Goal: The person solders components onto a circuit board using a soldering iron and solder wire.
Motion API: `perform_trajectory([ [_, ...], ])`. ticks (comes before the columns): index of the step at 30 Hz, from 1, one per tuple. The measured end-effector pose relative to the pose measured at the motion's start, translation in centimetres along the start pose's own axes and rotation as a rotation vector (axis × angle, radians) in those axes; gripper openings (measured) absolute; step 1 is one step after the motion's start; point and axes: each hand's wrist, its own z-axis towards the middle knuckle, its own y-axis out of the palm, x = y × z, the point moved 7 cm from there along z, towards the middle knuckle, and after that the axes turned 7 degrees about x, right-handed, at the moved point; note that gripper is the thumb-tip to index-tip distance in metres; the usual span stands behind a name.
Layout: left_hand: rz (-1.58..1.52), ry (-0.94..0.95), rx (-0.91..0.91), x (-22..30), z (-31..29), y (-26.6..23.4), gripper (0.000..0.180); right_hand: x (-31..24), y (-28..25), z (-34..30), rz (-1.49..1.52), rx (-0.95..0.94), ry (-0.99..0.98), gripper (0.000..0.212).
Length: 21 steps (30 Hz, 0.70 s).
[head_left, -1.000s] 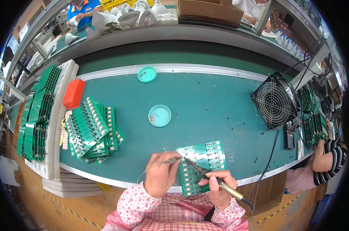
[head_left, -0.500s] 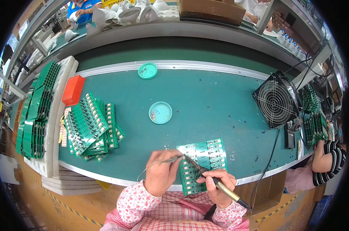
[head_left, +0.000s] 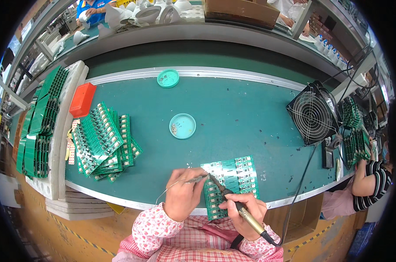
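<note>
A green circuit board panel lies at the near edge of the green worktop. My right hand grips a soldering iron whose tip rests on the board's left part. My left hand pinches a thin solder wire and feeds its end to the iron's tip. Both hands sit close together just over the board's near-left corner.
A heap of green boards lies left, next to a red box and racks of boards. Two teal dishes sit mid-table. A small fan stands right; another person's striped sleeve is beyond it.
My hands and the iron stay on the same spot of the board; only slight shifts of the view show.
</note>
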Motion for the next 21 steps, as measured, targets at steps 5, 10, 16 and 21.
perform_trajectory([
  [5,0.004,0.004,0.000,0.1,0.1,-0.1,0.021,0.0,-1.1,-0.3,-0.003,0.111,-0.093,0.012],
  [10,-0.001,-0.001,-0.006,0.0,0.2,0.0,0.020,1.5,-2.4,-1.3,-0.019,0.240,0.002,0.011],
  [16,0.003,0.009,0.004,0.1,0.2,-0.1,0.019,2.1,-2.6,-2.0,0.006,0.285,-0.048,0.009],
  [21,-0.058,-0.083,0.044,-0.6,0.2,-1.5,0.015,1.8,-1.7,-1.8,-0.213,0.240,-0.154,0.025],
])
